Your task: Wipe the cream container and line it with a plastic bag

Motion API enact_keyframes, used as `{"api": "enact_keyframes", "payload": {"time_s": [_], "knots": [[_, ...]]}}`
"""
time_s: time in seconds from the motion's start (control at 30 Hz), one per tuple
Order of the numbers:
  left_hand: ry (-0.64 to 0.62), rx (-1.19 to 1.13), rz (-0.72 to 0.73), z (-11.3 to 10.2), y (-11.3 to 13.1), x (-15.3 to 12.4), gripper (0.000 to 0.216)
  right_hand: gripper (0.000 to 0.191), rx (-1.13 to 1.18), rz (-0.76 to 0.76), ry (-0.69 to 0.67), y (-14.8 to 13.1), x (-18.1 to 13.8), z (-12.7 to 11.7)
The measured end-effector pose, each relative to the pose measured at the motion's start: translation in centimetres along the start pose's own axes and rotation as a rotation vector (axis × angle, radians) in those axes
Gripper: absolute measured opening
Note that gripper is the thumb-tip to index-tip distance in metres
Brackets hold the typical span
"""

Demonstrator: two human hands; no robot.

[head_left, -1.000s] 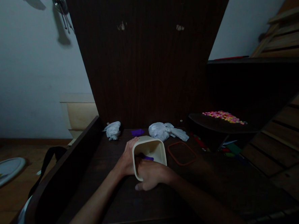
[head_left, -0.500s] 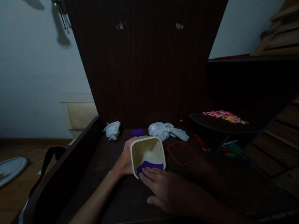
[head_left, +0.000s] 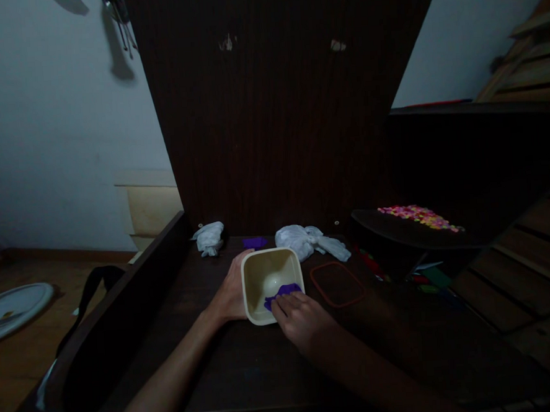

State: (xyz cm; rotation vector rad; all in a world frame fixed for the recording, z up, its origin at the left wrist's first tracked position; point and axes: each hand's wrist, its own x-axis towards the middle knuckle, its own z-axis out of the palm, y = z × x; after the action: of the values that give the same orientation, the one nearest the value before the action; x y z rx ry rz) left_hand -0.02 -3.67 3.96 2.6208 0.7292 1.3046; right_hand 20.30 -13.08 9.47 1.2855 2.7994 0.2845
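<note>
A cream square plastic container (head_left: 263, 275) is tilted so its open mouth faces me. My left hand (head_left: 233, 289) grips it from the left side, with the fingers partly hidden behind it. My right hand (head_left: 298, 319) is closed on a purple cloth (head_left: 287, 290) and reaches over the container's lower right rim. The cloth lies bunched against the inside wall. To the right, a brownish-orange square lid or rim (head_left: 338, 284) rests on the dark tabletop (head_left: 252, 375).
Two tied whitish plastic bags, one (head_left: 209, 239) at the back left and one (head_left: 295, 239) at the back middle, flank a purple piece (head_left: 254, 242). Small pink and yellow bits (head_left: 420, 216) cover a dark shelf at right. A raised wooden side (head_left: 123, 315) borders the left.
My right hand has curled its fingers around the cloth, which was spread flatter under them, and moved it rightward inside the container. The left hand keeps its hold.
</note>
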Motion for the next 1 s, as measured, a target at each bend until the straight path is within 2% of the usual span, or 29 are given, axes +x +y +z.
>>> {"api": "enact_keyframes", "payload": {"time_s": [0.17,0.37,0.47,0.63,0.87,1.0], "knots": [[-0.016,0.007,-0.005,0.0,-0.3,-0.2,0.137,0.042,0.067,0.009,-0.075,0.0,0.1,-1.5],[0.021,-0.008,-0.047,-0.3,-0.1,-0.1,0.119,0.060,0.208,0.101,-0.136,-0.2,0.9,-3.0],[0.092,0.026,-0.025,-0.5,0.2,-0.1,0.107,0.061,0.281,0.146,-0.100,-0.3,1.4,-3.2],[0.159,0.063,-0.021,-0.5,0.6,-0.2,0.094,0.051,0.395,0.255,-0.004,-1.1,2.2,-3.3],[0.154,0.020,-0.019,1.1,0.1,-0.7,0.108,0.046,0.538,0.341,0.085,-2.8,3.6,-2.7],[0.150,-0.001,-0.051,1.3,-0.3,-1.0,0.098,0.045,0.704,0.391,0.124,-3.2,3.8,-2.4]]}}
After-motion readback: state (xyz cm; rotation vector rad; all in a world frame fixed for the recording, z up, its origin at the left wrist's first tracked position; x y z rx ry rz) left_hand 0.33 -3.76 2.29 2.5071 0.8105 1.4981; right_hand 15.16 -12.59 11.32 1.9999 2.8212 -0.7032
